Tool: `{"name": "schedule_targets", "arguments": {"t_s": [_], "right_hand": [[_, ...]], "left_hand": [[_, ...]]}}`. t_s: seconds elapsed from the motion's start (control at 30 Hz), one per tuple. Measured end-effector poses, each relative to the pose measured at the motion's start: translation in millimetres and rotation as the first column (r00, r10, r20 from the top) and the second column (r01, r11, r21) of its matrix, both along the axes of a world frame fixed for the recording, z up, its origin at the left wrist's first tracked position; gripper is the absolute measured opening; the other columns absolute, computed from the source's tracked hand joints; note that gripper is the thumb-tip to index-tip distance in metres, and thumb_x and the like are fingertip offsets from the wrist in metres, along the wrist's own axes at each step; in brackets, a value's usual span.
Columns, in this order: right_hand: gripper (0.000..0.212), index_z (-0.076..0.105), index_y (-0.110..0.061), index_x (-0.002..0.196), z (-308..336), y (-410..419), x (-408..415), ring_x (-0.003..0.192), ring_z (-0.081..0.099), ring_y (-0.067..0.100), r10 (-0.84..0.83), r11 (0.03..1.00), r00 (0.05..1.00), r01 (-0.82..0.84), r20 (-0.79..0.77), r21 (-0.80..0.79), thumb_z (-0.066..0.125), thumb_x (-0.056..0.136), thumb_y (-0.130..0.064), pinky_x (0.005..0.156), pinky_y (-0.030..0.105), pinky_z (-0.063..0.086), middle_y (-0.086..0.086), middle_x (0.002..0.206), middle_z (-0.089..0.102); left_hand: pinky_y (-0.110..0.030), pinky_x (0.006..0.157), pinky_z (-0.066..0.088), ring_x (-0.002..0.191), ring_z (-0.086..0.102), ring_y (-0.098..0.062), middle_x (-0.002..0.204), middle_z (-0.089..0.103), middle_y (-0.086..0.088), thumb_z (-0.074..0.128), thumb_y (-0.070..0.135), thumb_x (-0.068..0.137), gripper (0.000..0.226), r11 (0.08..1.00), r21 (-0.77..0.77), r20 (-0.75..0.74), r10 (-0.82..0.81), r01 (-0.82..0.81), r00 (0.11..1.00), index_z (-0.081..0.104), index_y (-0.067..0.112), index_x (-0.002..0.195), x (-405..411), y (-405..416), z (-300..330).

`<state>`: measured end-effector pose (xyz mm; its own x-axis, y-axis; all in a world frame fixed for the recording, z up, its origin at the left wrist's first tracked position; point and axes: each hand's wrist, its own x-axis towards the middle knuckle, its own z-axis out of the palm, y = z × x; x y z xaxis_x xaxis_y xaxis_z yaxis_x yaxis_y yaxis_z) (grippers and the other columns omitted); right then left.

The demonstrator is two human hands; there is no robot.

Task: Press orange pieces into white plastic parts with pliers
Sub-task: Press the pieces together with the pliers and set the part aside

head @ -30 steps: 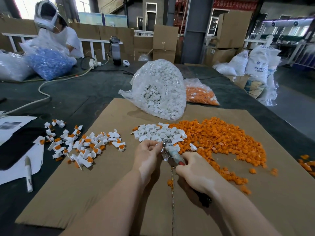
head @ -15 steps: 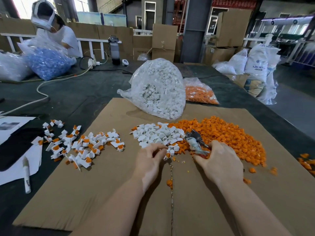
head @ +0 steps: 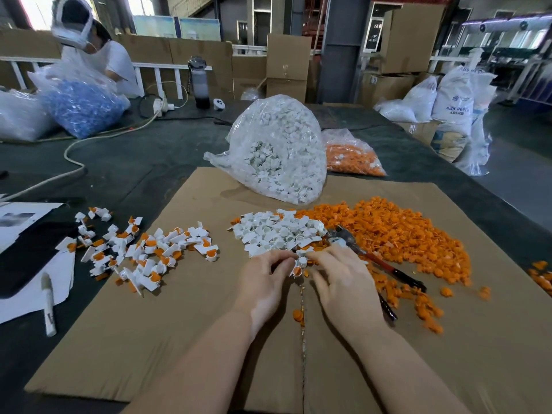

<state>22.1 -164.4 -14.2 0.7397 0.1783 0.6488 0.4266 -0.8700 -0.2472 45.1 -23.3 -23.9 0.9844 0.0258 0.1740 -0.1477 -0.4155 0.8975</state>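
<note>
White plastic part (head: 299, 266) with orange insert, pinched by left hand (head: 263, 280) and right hand (head: 343, 282); red-handled metal pliers (head: 373, 258) lie loose at three o'clock.

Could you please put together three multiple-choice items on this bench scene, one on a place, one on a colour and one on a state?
1. Where do the pliers lie?
A. On the orange pile beside the right hand
B. Inside the bag of white parts
C. On the papers at the left

2. What colour is the piece seated in the white part held between the hands?
A. Blue
B. Orange
C. Green

3. What is the left hand doing?
A. Lying flat on the cardboard
B. Gripping the pliers
C. Pinching the white part

Answers: 1 A, the dark handles stretch across the loose orange pieces by the right hand. 2 B, orange shows at its lower end. 3 C, its fingertips close on the part.
</note>
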Motion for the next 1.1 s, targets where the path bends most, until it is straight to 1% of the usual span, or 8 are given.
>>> {"name": "schedule_targets", "arguments": {"t_s": [0.13,0.27,0.37,0.5,0.6,0.87,1.0,1.1], "right_hand": [[0.017,0.071,-0.006,0.086,-8.5,-1.5,1.2,0.077,0.062,0.028,-0.063,0.997,0.998,0.064,-0.023,0.047,0.073,0.073,0.004,0.069,0.039,0.052,0.007,0.081,0.066],[0.022,0.071,-0.008,0.085,-9.5,-0.4,2.0,0.074,0.061,0.027,-0.109,0.994,0.994,0.109,-0.004,-0.031,0.074,0.068,0.007,0.064,0.035,0.051,0.006,0.080,0.065],[0.025,0.070,-0.008,0.083,-9.4,0.4,2.2,0.072,0.061,0.027,-0.154,0.986,0.988,0.154,-0.006,-0.059,0.076,0.065,0.009,0.063,0.033,0.050,0.007,0.079,0.064],[0.028,0.070,-0.006,0.082,-11.4,1.5,2.4,0.070,0.060,0.028,-0.190,0.978,0.982,0.190,0.000,-0.083,0.076,0.061,0.011,0.062,0.034,0.050,0.009,0.077,0.063],[0.029,0.070,-0.005,0.080,-11.5,2.2,2.7,0.069,0.060,0.027,-0.207,0.974,0.978,0.206,-0.004,-0.100,0.076,0.058,0.012,0.062,0.033,0.051,0.009,0.076,0.063],[0.027,0.069,-0.004,0.073,-13.7,3.6,3.5,0.067,0.060,0.028,-0.241,0.963,0.970,0.239,-0.001,-0.127,0.075,0.055,0.014,0.060,0.033,0.051,0.010,0.073,0.063],[0.026,0.068,-0.002,0.071,-13.0,5.2,3.6,0.067,0.062,0.030,-0.274,0.954,0.962,0.272,0.002,-0.130,0.073,0.054,0.017,0.060,0.033,0.052,0.013,0.072,0.064],[0.025,0.066,0.000,0.068,-12.4,6.4,3.3,0.065,0.062,0.031,-0.309,0.941,0.951,0.304,-0.012,-0.146,0.072,0.053,0.018,0.060,0.034,0.053,0.015,0.071,0.064]], "left_hand": [[-0.003,0.060,0.037,0.071,0.054,-0.001,0.075,0.061,0.007,0.061,0.019,0.089,0.007,0.991,-0.103,-0.011,0.082,-0.082,0.997,0.066,0.024,0.091,-2.3,-0.8,-0.5],[0.003,0.063,0.035,0.077,0.055,0.004,0.082,0.063,0.009,0.059,0.015,0.090,0.010,0.968,-0.159,0.018,0.198,-0.193,0.980,0.066,0.021,0.088,-4.3,3.3,3.6],[0.003,0.063,0.031,0.081,0.052,-0.002,0.087,0.061,0.010,0.056,0.015,0.092,0.012,0.949,-0.083,0.028,0.307,-0.304,0.951,0.067,0.019,0.093,-2.5,16.8,5.2],[-0.019,0.076,0.032,0.091,0.049,-0.011,0.100,0.064,0.000,0.054,0.017,0.094,0.018,0.895,0.135,0.073,0.418,-0.424,0.906,0.068,0.014,0.103,4.1,46.2,4.1],[-0.027,0.084,0.036,0.104,0.052,-0.020,0.109,0.064,-0.006,0.054,0.017,0.094,0.021,0.841,0.250,0.101,0.471,-0.481,0.876,0.068,0.010,0.108,8.9,62.7,3.0],[-0.034,0.096,0.034,0.117,0.042,-0.029,0.121,0.054,-0.013,0.053,0.016,0.094,0.025,0.753,0.278,0.073,0.603,-0.597,0.794,0.065,0.011,0.115,13.1,72.2,6.5],[-0.025,0.086,0.030,0.113,0.039,-0.024,0.102,0.048,0.000,0.056,0.010,0.091,0.017,0.816,0.232,0.243,0.479,-0.530,0.843,0.069,0.011,0.101,6.1,60.0,7.6],[-0.028,0.094,0.039,0.107,0.050,-0.022,0.102,0.046,0.003,0.057,0.004,0.090,0.017,0.925,0.206,0.256,0.265,-0.321,0.930,0.068,0.006,0.102,6.4,43.7,10.6]]}}
